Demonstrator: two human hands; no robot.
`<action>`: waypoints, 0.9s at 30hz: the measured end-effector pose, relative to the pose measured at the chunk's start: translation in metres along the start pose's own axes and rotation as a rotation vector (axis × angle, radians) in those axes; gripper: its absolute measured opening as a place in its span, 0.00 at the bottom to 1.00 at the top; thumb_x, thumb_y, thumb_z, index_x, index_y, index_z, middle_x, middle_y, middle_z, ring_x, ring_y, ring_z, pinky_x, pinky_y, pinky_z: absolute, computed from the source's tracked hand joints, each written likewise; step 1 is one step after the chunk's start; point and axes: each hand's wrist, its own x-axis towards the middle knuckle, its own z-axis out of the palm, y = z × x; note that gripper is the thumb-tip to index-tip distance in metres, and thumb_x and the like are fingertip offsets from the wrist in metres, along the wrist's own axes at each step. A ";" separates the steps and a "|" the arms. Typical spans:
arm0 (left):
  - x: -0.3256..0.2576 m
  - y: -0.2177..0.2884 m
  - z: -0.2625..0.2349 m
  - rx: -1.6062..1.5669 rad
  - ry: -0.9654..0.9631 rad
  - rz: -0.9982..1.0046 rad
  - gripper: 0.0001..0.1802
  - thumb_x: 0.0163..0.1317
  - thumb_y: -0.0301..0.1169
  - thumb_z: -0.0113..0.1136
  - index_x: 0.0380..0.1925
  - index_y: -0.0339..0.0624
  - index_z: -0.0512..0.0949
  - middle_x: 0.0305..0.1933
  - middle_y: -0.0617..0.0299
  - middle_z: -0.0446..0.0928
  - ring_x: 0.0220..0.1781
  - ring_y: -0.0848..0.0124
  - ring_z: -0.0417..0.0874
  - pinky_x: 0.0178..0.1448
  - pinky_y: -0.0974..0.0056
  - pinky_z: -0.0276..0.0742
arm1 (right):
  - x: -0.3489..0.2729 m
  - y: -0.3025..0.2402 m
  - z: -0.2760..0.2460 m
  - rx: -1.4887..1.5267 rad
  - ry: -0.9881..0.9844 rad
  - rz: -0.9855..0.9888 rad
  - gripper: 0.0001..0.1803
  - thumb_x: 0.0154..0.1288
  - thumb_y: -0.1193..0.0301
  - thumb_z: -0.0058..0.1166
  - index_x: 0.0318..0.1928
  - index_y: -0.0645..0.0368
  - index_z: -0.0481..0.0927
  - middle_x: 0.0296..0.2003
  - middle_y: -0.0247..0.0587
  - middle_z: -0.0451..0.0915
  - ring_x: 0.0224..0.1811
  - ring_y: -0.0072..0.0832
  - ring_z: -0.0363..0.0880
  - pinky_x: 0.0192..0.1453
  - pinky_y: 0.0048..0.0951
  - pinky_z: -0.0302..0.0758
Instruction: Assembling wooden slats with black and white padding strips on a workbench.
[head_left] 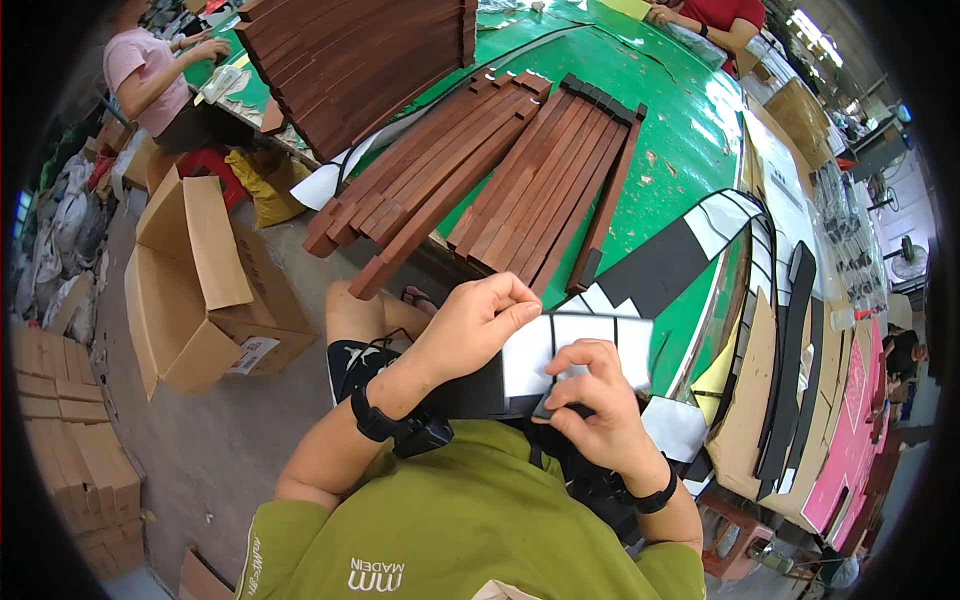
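A white-backed black sheet with dark lines across it lies in front of my body. My left hand is closed, thumb and fingertips pinched at the sheet's upper left edge. My right hand is closed over the sheet's lower part, with thumb and curled fingers pinching a small dark piece. Whether that piece is part of the sheet I cannot tell. Beyond the hands, a longer black strip with white sections stretches across the green table and bends round to the right.
Two groups of dark red wooden slats lie on the table, near a large slatted wooden panel. An open cardboard box stands on the floor at left. Black strips lie on cardboard at right. Two other people work at the far side.
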 end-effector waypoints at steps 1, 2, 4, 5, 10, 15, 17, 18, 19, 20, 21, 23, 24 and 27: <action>-0.001 0.000 -0.003 0.181 -0.026 0.082 0.09 0.71 0.30 0.60 0.40 0.33 0.80 0.31 0.60 0.84 0.35 0.77 0.80 0.40 0.67 0.75 | -0.005 0.005 0.003 0.147 0.070 0.090 0.15 0.48 0.83 0.69 0.36 0.56 0.79 0.47 0.42 0.78 0.52 0.42 0.76 0.58 0.38 0.73; -0.003 0.000 -0.007 0.364 -0.051 0.163 0.11 0.71 0.31 0.61 0.34 0.34 0.80 0.29 0.58 0.82 0.32 0.73 0.80 0.37 0.65 0.74 | -0.005 0.013 0.007 0.215 0.202 0.119 0.14 0.53 0.84 0.68 0.37 0.59 0.78 0.43 0.41 0.79 0.46 0.33 0.78 0.52 0.31 0.75; -0.007 -0.009 -0.007 0.541 -0.043 0.400 0.18 0.68 0.36 0.65 0.24 0.35 0.77 0.25 0.55 0.76 0.24 0.61 0.75 0.31 0.60 0.70 | -0.003 0.021 0.008 0.458 0.419 0.308 0.11 0.61 0.82 0.66 0.41 0.63 0.77 0.42 0.37 0.79 0.43 0.24 0.78 0.49 0.26 0.74; -0.010 -0.005 -0.004 0.506 -0.036 0.371 0.17 0.67 0.36 0.67 0.24 0.35 0.77 0.25 0.56 0.76 0.23 0.63 0.75 0.30 0.61 0.70 | 0.000 0.028 0.007 0.466 0.411 0.359 0.09 0.67 0.81 0.62 0.44 0.65 0.77 0.42 0.33 0.78 0.43 0.19 0.77 0.49 0.22 0.74; -0.023 -0.003 0.025 0.277 0.173 0.168 0.16 0.58 0.33 0.75 0.41 0.39 0.79 0.29 0.61 0.79 0.20 0.76 0.74 0.27 0.68 0.71 | 0.012 0.050 0.027 0.837 0.396 0.524 0.08 0.72 0.79 0.58 0.48 0.63 0.75 0.41 0.35 0.82 0.39 0.20 0.83 0.46 0.22 0.80; -0.018 -0.016 0.027 0.508 0.287 0.390 0.14 0.56 0.29 0.75 0.39 0.37 0.79 0.33 0.61 0.80 0.19 0.75 0.73 0.25 0.69 0.70 | 0.021 0.050 0.037 1.032 0.410 0.574 0.08 0.72 0.77 0.59 0.48 0.63 0.77 0.42 0.36 0.82 0.39 0.22 0.84 0.46 0.22 0.82; -0.018 -0.018 0.027 0.523 0.267 0.387 0.13 0.56 0.27 0.74 0.38 0.36 0.79 0.34 0.61 0.80 0.19 0.75 0.73 0.25 0.69 0.69 | 0.024 0.050 0.034 0.944 0.401 0.570 0.07 0.70 0.78 0.60 0.46 0.63 0.78 0.42 0.35 0.82 0.38 0.22 0.83 0.45 0.22 0.81; -0.017 -0.018 0.028 0.528 0.288 0.385 0.12 0.55 0.26 0.73 0.37 0.36 0.79 0.34 0.61 0.80 0.18 0.75 0.72 0.25 0.69 0.69 | 0.027 0.049 0.031 0.854 0.393 0.564 0.06 0.69 0.79 0.61 0.44 0.64 0.80 0.41 0.35 0.82 0.37 0.22 0.83 0.44 0.21 0.81; -0.016 -0.018 0.028 0.532 0.307 0.383 0.12 0.55 0.25 0.73 0.36 0.37 0.80 0.34 0.61 0.79 0.18 0.75 0.72 0.25 0.69 0.69 | 0.029 0.044 0.025 0.855 0.391 0.566 0.06 0.69 0.79 0.61 0.44 0.64 0.80 0.41 0.35 0.82 0.37 0.22 0.83 0.44 0.21 0.81; -0.014 -0.017 0.028 0.533 0.307 0.377 0.12 0.55 0.25 0.73 0.36 0.37 0.80 0.34 0.61 0.79 0.18 0.75 0.72 0.25 0.69 0.69 | 0.031 0.039 0.018 0.426 0.326 0.439 0.07 0.66 0.80 0.63 0.43 0.64 0.81 0.41 0.36 0.81 0.38 0.25 0.83 0.43 0.23 0.80; -0.013 -0.014 0.027 0.513 0.331 0.334 0.12 0.54 0.24 0.72 0.36 0.37 0.80 0.33 0.60 0.79 0.18 0.75 0.72 0.25 0.68 0.69 | 0.032 0.039 0.012 0.002 0.251 0.302 0.08 0.62 0.80 0.65 0.41 0.65 0.82 0.40 0.37 0.81 0.38 0.28 0.83 0.42 0.25 0.80; -0.011 -0.006 0.026 0.512 0.355 0.295 0.13 0.52 0.24 0.73 0.36 0.37 0.79 0.32 0.60 0.77 0.22 0.72 0.75 0.27 0.66 0.72 | 0.037 0.049 0.008 -0.175 0.282 0.170 0.10 0.58 0.80 0.67 0.42 0.66 0.83 0.41 0.39 0.81 0.40 0.31 0.82 0.42 0.28 0.79; -0.009 -0.006 0.025 0.512 0.353 0.291 0.13 0.52 0.24 0.73 0.36 0.37 0.79 0.32 0.60 0.77 0.22 0.72 0.75 0.27 0.66 0.72 | 0.038 0.052 0.006 -0.354 0.311 0.034 0.13 0.55 0.81 0.68 0.42 0.66 0.83 0.41 0.41 0.80 0.41 0.35 0.82 0.41 0.30 0.79; -0.007 -0.002 0.024 0.579 0.371 0.311 0.13 0.54 0.26 0.73 0.36 0.37 0.77 0.32 0.58 0.77 0.29 0.65 0.79 0.35 0.61 0.76 | 0.053 0.053 -0.001 -0.469 0.261 0.080 0.26 0.48 0.75 0.73 0.50 0.63 0.81 0.57 0.45 0.76 0.62 0.47 0.73 0.61 0.43 0.73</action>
